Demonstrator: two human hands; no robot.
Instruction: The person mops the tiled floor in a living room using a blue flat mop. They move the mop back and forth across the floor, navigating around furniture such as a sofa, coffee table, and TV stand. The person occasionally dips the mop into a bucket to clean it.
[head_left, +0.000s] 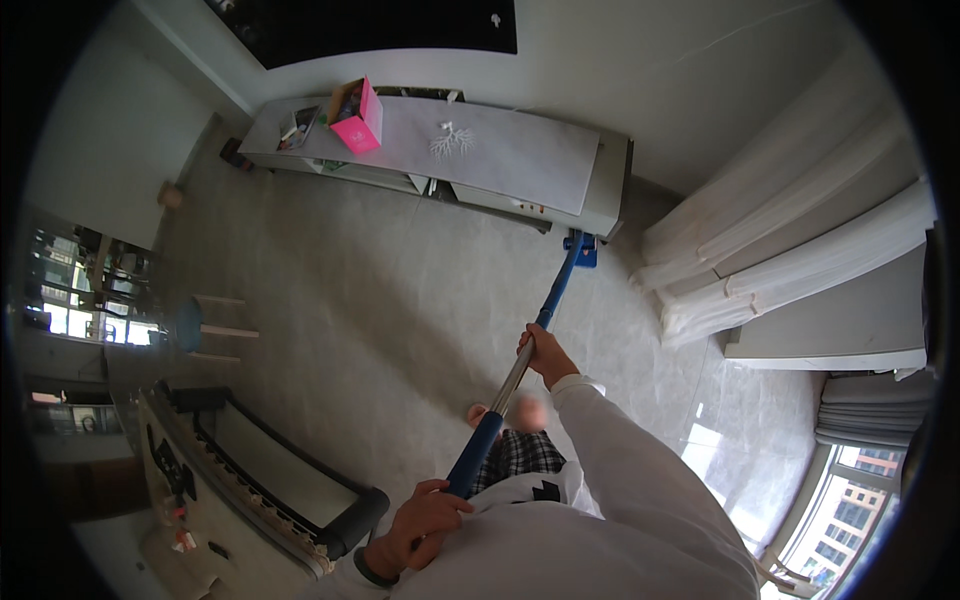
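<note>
A blue mop with a metal pole runs from my body up and away to the right. My left hand is closed round the blue grip at its near end, palm over the top. Farther along, my right hand grips the pole close to where the metal meets a blue section. The blue mop head rests on the grey tiled floor, partly tucked beneath the right front corner of the low TV cabinet. Its underside is hidden.
A pink box and a white branch-shaped ornament stand on the cabinet. White curtains hang at the right. At the left are a blue stool and a dark-framed table or bench.
</note>
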